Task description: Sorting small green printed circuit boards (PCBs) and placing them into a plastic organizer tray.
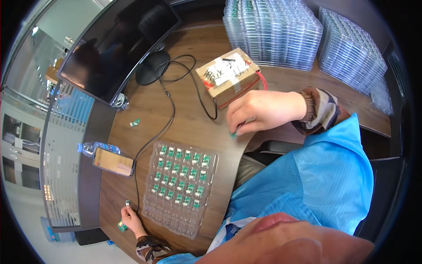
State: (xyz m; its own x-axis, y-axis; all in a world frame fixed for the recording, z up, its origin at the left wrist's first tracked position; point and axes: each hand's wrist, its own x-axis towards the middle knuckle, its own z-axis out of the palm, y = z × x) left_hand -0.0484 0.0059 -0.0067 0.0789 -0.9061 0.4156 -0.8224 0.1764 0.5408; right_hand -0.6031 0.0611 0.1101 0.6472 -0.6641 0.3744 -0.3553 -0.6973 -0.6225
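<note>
- A small green board [233, 136] is held in the right hand [266, 109], near the front edge of the desk [200, 132]; thumb and fingertips are closed narrowly on it, seemingly because so slight a part is best gripped by its edge. Most of it is covered by the fingers.
- A green-and-white piece [128, 203] is pinched at the fingertips of the left hand [132, 221], with its end left sticking out, probably so that it is kept clear of the palm.
- Just beside the left hand, a larger green board [121, 226] is seen; whether it is touched by the hand cannot be told.
- Between the hands, a clear tray [180, 222] is laid flat, seemingly so that it is within reach of both. Rows of little boards [181, 170] are set in its upper wells, one to a well, which presumably keeps them apart; the wells nearest its lower end are bare.
- Beyond the tray, a loose green part [135, 123] is left on the desk.
- A phone [113, 161] is placed by a bottle [104, 147]; whether it is propped on it cannot be told.
- A black cable [172, 112] is run past the tray's side, perhaps to be kept off the wells.
- Farther out, a taped carton [228, 78], a monitor [116, 46] and tall stacks of clear trays [274, 37] are stood toward the edges, likely to leave the middle free.
</note>
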